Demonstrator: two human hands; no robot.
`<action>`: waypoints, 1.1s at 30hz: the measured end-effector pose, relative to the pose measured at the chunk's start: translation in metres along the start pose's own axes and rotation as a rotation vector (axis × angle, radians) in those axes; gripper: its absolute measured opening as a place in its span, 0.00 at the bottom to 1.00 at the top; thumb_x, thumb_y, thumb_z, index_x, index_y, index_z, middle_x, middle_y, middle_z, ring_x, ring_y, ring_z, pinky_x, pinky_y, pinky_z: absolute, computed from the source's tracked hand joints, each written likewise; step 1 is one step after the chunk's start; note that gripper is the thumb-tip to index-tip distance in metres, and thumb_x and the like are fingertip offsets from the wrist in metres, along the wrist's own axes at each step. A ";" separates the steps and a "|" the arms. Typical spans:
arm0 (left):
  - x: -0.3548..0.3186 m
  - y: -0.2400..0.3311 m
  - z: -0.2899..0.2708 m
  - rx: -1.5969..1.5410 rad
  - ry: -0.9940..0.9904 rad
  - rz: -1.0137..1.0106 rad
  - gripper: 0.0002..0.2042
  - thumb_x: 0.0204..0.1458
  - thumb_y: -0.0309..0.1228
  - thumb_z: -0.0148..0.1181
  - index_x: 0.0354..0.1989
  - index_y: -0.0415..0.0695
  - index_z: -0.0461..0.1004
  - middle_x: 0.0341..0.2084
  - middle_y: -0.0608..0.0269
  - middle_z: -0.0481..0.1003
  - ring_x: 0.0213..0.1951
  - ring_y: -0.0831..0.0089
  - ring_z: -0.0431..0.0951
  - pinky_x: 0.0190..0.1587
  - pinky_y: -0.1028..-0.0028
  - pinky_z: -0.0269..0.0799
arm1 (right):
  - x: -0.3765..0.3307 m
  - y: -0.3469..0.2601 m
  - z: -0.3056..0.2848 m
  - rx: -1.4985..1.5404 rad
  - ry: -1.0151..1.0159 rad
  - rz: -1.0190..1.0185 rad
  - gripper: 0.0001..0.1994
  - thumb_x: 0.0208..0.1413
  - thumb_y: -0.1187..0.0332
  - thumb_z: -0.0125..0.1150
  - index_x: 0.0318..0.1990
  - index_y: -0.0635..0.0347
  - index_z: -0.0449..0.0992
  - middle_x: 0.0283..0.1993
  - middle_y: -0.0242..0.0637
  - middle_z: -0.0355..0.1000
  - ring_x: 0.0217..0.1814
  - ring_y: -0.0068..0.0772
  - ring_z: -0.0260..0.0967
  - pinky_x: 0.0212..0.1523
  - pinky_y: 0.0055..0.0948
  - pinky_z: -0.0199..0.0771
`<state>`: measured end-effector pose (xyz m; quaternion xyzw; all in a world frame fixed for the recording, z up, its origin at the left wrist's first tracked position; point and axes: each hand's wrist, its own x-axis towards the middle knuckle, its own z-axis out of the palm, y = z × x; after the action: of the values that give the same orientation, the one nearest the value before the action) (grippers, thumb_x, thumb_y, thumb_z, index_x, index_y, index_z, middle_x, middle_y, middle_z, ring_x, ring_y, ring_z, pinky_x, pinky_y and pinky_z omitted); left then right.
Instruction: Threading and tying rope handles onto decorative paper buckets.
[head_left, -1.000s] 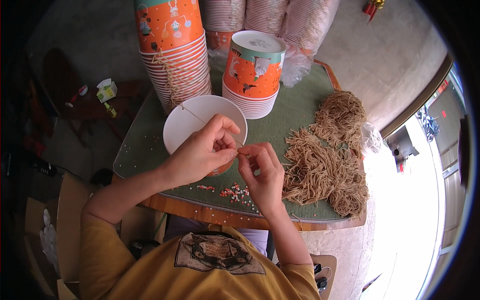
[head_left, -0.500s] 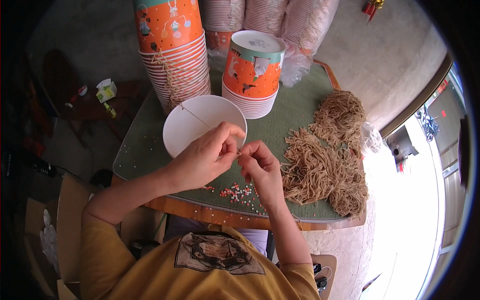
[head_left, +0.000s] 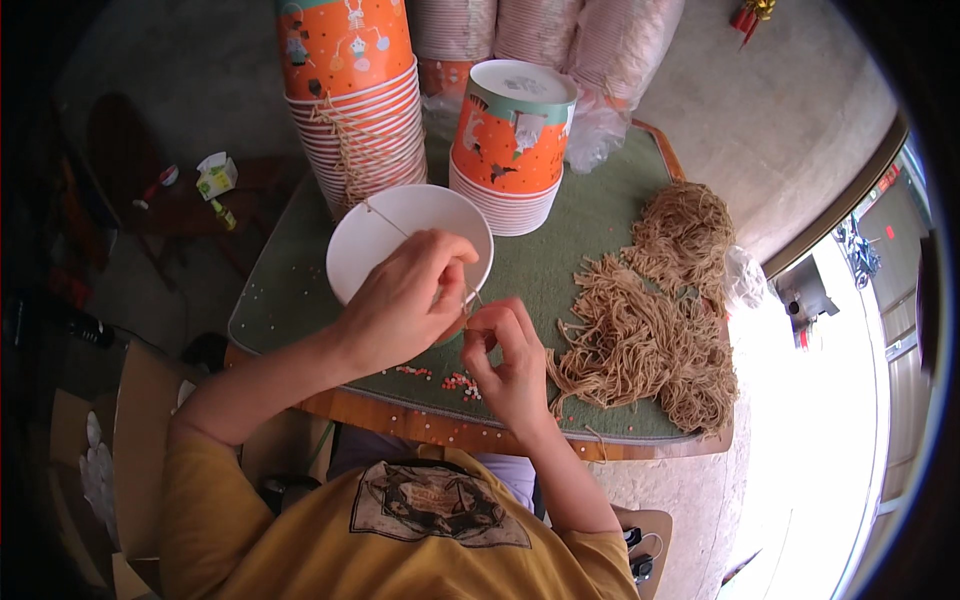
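Observation:
A paper bucket (head_left: 355, 240) with a white inside stands tilted at the table's near middle, its mouth facing up. From its far left rim a thin tan string (head_left: 388, 220) runs across the mouth to my left hand (head_left: 405, 300). That hand reaches over the near rim, fingers curled in a pinch on the string. Just right of it and lower, my right hand (head_left: 508, 365) is also closed, thumb and forefinger pinching the string's end part. A short stretch of string shows between both hands. My hands hide the bucket's near side.
Small red and white beads (head_left: 462, 385) lie scattered along the near table edge. Heaps of tan strings (head_left: 630, 340) cover the right side. An upside-down bucket stack (head_left: 515, 140) and a taller stack (head_left: 360, 130), with strings hanging on it, stand behind. Plastic-wrapped stacks (head_left: 540, 30) are at the back.
My right hand has moved down, away from my left hand, so string now shows between them. My left hand has shifted slightly up and left, and the bucket has tilted a little.

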<state>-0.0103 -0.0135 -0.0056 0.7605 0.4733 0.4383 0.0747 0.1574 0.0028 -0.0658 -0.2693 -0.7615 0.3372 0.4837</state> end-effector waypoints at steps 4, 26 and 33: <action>-0.030 0.022 -0.013 0.210 0.159 0.221 0.13 0.44 0.16 0.59 0.39 0.40 0.68 0.29 0.58 0.70 0.31 0.59 0.73 0.35 0.64 0.70 | -0.014 0.003 -0.002 0.004 0.045 0.002 0.11 0.49 0.82 0.60 0.38 0.62 0.69 0.37 0.37 0.71 0.34 0.28 0.69 0.36 0.26 0.71; -0.061 0.018 0.029 -1.230 0.377 -0.898 0.08 0.62 0.31 0.51 0.38 0.40 0.73 0.32 0.69 0.73 0.37 0.82 0.71 0.43 0.79 0.66 | -0.010 -0.018 0.014 -0.245 -0.026 -0.332 0.17 0.41 0.84 0.63 0.38 0.59 0.67 0.33 0.36 0.73 0.33 0.40 0.69 0.33 0.34 0.71; -0.062 0.007 0.030 -1.472 0.368 -0.921 0.08 0.62 0.32 0.51 0.38 0.41 0.73 0.31 0.67 0.73 0.34 0.80 0.72 0.41 0.77 0.69 | -0.006 -0.020 0.015 -0.270 -0.091 -0.354 0.15 0.41 0.82 0.64 0.36 0.58 0.68 0.32 0.34 0.72 0.31 0.39 0.68 0.31 0.33 0.70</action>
<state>0.0058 -0.0570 -0.0576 0.1711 0.3351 0.6733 0.6364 0.1439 -0.0179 -0.0585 -0.1782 -0.8561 0.1537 0.4601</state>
